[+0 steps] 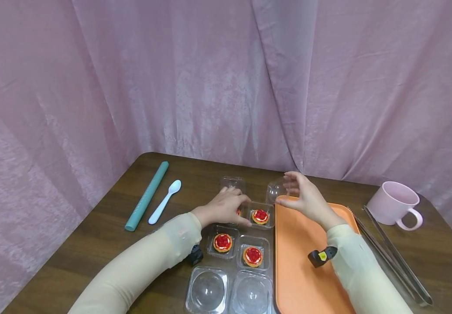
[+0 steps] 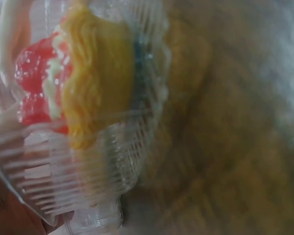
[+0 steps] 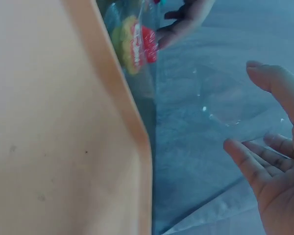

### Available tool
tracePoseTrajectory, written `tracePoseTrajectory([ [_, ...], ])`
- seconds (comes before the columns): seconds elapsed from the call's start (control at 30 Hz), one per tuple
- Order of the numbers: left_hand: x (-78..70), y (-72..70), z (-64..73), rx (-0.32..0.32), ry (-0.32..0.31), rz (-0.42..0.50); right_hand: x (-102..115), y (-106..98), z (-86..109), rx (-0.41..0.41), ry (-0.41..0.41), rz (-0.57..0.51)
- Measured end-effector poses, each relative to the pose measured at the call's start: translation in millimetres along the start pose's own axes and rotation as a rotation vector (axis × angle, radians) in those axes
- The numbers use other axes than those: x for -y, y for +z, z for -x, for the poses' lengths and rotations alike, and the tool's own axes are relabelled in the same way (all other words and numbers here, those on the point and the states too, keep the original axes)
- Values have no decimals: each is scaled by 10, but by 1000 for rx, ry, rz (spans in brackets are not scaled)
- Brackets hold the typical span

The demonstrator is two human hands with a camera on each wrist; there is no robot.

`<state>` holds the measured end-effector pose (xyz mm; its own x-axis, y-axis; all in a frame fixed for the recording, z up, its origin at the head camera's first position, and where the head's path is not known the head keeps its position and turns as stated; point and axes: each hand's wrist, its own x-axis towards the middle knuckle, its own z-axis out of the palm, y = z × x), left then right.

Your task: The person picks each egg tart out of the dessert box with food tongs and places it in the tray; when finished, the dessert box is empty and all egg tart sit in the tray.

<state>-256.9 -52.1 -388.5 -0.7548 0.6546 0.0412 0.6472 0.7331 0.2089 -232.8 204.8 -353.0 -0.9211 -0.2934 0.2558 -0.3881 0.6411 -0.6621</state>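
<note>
In the head view, my left hand (image 1: 227, 206) arches over a strawberry-topped tart in a clear clamshell box, with fingers and thumb spread beside the neighbouring tart (image 1: 260, 216). The left wrist view shows the tart (image 2: 98, 73) close up in its ribbed clear box (image 2: 147, 93); firm contact is not plain. My right hand (image 1: 307, 199) hovers over the back corner of the orange tray (image 1: 304, 244), thumb and fingers apart. A clear domed lid (image 1: 276, 191) lies between or just behind those fingers; in the right wrist view the lid (image 3: 225, 105) shows faintly, and touch is unclear.
Nearer me are two more boxed tarts (image 1: 223, 242) and domed lids (image 1: 207, 290) laid open. A pink mug (image 1: 394, 203) and metal tongs (image 1: 396, 257) lie right of the tray. On the left are a teal tube (image 1: 147, 195) and a pale blue spoon (image 1: 165, 202). Pink curtains hang behind.
</note>
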Motion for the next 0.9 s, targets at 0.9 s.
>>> tracePoseTrajectory([
  [0.9,0,-39,76,12,-6,-8,-334,487,-404,59,169,-82],
])
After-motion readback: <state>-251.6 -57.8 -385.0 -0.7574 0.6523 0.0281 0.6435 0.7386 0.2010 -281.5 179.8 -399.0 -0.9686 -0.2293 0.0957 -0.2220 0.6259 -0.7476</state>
